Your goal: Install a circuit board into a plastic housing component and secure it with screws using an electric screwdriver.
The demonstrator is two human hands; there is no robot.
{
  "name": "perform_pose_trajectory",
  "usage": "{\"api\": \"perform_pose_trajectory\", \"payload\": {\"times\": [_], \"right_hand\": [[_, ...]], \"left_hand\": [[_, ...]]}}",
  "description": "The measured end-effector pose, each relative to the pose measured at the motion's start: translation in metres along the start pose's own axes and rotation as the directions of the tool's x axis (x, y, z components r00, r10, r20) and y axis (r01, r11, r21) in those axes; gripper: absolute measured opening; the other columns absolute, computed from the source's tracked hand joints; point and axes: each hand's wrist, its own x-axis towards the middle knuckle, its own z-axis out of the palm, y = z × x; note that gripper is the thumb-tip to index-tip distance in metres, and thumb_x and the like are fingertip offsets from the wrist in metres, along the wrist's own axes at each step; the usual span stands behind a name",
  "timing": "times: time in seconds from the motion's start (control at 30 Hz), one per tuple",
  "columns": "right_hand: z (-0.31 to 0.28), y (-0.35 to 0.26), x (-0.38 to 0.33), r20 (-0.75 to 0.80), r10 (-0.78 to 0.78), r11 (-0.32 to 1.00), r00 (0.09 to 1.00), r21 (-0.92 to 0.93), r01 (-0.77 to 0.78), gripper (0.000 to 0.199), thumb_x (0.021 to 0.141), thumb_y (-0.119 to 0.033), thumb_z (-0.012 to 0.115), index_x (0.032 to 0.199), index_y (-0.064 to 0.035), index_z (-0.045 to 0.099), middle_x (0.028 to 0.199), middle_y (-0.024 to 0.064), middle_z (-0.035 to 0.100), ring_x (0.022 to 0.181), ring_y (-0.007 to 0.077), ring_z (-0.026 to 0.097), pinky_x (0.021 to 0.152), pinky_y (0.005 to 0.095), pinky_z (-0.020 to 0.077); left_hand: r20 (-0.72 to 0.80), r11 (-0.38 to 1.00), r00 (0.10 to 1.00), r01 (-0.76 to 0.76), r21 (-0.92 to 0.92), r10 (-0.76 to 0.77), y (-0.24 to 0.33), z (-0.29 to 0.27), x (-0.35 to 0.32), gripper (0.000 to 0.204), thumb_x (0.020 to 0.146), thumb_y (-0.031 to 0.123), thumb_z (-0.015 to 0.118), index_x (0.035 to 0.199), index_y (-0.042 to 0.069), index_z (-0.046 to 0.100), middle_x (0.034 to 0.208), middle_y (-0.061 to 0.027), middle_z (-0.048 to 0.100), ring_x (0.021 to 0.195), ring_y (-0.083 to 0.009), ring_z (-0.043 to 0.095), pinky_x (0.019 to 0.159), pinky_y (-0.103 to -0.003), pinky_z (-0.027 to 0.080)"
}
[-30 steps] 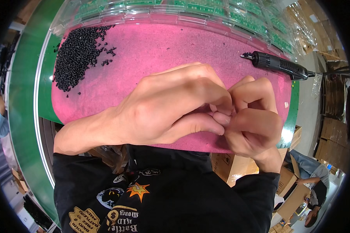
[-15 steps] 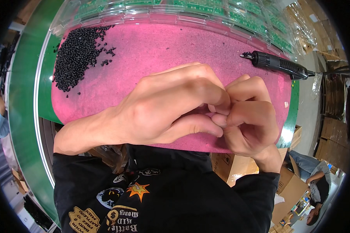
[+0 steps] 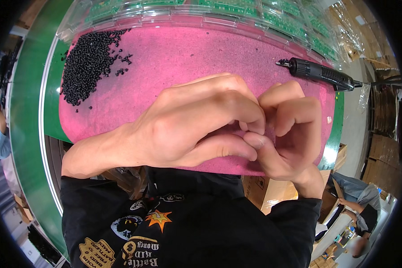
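My left hand (image 3: 201, 120) is curled over the pink mat, its thumb and fingertips drawn together in a pinch. Whatever it may hold is hidden behind the fingers. Right up against it is my right hand (image 3: 295, 134), with its thumb tip between the left thumb and fingertips. The right index and other fingers are bent and stand apart from that thumb, and no object shows between them. Both hands are above the near right part of the pink mat (image 3: 174, 49).
A heap of small black screw-like pieces (image 3: 87, 67) lies on the mat's left. A black electric screwdriver (image 3: 321, 74) rests at the far right, a few black bits at its tip. Clear plastic trays (image 3: 201, 20) with green circuit boards line the back. Cardboard boxes (image 3: 268, 194) stand below the table edge.
My right index finger has lifted away from its thumb and the right hand has opened a little. The left hand has barely moved. A person at the lower right has shifted.
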Motion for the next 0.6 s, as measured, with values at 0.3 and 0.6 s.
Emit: {"api": "perform_pose_trajectory", "payload": {"times": [0.3,0.6], "right_hand": [[-0.0002,-0.002,-0.0009,0.048,0.057,0.998,0.997,0.038,-0.059,0.038,0.079,-0.01,0.073,0.09,-0.0067,0.037,0.086,0.0128,0.048,0.068,0.0132,0.04,0.059,0.0253,0.0345],[-0.0023,-0.0064,-0.0055,0.084,0.076,0.995,0.994,0.053,-0.08,0.024,0.079,-0.003,0.071,0.086,-0.013,0.05,0.088,0.0089,0.045,0.067,0.0164,0.038,0.06,0.0299,0.0353]], "left_hand": [[0.027,1.0,1.0,0.0,-0.016,0.001,0.0008,-0.0014,-0.0002,0.039,0.073,0.018,0.08,0.097,-0.006,0.059,0.088,-0.0148,0.062,0.074,-0.0234,0.062,0.061,-0.031,0.051],[0.078,0.999,0.996,0.046,0.02,-0.048,0.0027,-0.003,-0.0019,0.043,0.071,0.02,0.081,0.098,-0.006,0.061,0.093,-0.0148,0.061,0.074,-0.0228,0.06,0.058,-0.03,0.048]]}}
